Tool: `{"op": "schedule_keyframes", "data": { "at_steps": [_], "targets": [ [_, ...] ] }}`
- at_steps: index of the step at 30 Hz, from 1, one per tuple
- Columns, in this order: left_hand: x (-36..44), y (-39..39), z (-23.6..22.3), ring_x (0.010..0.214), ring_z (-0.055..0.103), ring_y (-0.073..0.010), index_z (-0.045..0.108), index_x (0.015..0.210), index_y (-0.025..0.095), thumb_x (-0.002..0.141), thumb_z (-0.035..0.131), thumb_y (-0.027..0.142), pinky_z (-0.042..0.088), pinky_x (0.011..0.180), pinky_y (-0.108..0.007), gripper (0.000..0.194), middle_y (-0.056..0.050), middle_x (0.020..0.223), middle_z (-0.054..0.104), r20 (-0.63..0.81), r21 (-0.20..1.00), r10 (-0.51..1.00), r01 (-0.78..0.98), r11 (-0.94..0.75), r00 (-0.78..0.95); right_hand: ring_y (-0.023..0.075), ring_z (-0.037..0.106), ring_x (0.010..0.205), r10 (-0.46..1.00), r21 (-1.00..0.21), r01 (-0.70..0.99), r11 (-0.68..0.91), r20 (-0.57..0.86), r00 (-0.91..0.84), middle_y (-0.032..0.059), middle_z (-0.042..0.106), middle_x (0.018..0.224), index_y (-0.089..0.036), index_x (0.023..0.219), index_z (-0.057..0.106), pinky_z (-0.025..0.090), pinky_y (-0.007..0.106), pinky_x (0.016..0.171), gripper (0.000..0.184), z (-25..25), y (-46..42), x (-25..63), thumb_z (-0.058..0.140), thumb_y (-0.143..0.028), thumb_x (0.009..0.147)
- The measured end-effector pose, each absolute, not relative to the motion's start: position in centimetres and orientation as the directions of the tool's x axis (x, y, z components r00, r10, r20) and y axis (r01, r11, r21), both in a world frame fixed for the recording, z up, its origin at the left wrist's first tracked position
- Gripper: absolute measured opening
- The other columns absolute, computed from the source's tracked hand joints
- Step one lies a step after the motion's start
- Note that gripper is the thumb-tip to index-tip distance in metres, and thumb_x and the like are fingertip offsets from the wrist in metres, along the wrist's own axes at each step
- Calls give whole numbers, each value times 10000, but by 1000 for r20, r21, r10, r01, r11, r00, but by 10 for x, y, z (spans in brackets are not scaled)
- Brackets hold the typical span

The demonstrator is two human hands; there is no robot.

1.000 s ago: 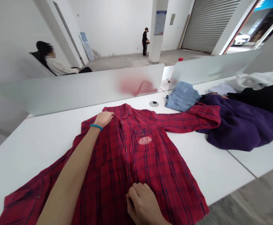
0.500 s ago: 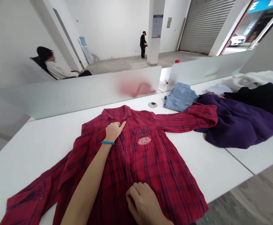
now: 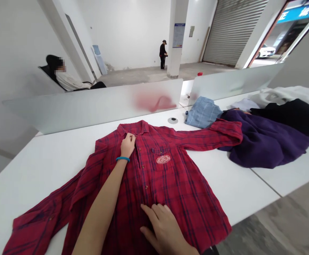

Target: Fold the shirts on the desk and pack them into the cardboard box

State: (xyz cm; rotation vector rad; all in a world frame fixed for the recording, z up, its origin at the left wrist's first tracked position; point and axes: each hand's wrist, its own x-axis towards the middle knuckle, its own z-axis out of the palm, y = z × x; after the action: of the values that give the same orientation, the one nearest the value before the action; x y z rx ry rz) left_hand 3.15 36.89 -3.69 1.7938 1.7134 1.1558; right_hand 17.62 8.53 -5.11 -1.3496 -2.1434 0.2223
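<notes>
A red plaid shirt (image 3: 175,184) with dark stripes lies front up, its collar away from me and a pale oval emblem on the chest pocket. Just below the collar, my left hand (image 3: 128,144), a blue band at its wrist, pinches the front edge of the shirt, and a narrow gap shows along the button strip there. Lower down, my right hand (image 3: 163,225) rests on the shirt front with thumb and forefinger spread apart. One sleeve stretches out to the right; the other runs down to the lower left.
The white table (image 3: 50,159) carries a folded blue shirt (image 3: 203,112), a purple garment (image 3: 268,141), and black clothing (image 3: 295,115) on the right. A frosted divider (image 3: 98,104) stands along the back. Beyond it, one person (image 3: 66,79) sits and another (image 3: 163,55) stands by a pillar.
My left hand has turned and shifted slightly, its thumb now tucked in at the shirt's front edge. The fingers of my right hand have uncurled and spread. The view has shifted slightly.
</notes>
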Motion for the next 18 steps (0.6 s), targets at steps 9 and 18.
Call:
{"op": "schedule_keyframes", "data": {
  "at_steps": [9, 18],
  "targets": [
    [23, 378, -45, 462, 516, -91, 572, 890, 142, 928, 441, 411, 458, 539, -256, 301, 55, 575, 541, 232, 809, 970, 569, -151, -73, 224, 629, 885, 865, -341, 821, 458, 383, -324, 67, 668, 991, -161, 1296, 500, 519, 368, 814, 513, -57, 81, 177, 613, -362, 837],
    [24, 367, -32, 697, 647, -180, 581, 878, 219, 909, 401, 343, 449, 661, -272, 220, -24, 753, 658, 275, 655, 961, 736, -170, -23, 214, 632, 917, 864, -322, 828, 459, 378, -332, 81, 669, 1011, -156, 1281, 529, 517, 350, 849, 437, -55, 80, 178, 538, -341, 885]
  ]
}}
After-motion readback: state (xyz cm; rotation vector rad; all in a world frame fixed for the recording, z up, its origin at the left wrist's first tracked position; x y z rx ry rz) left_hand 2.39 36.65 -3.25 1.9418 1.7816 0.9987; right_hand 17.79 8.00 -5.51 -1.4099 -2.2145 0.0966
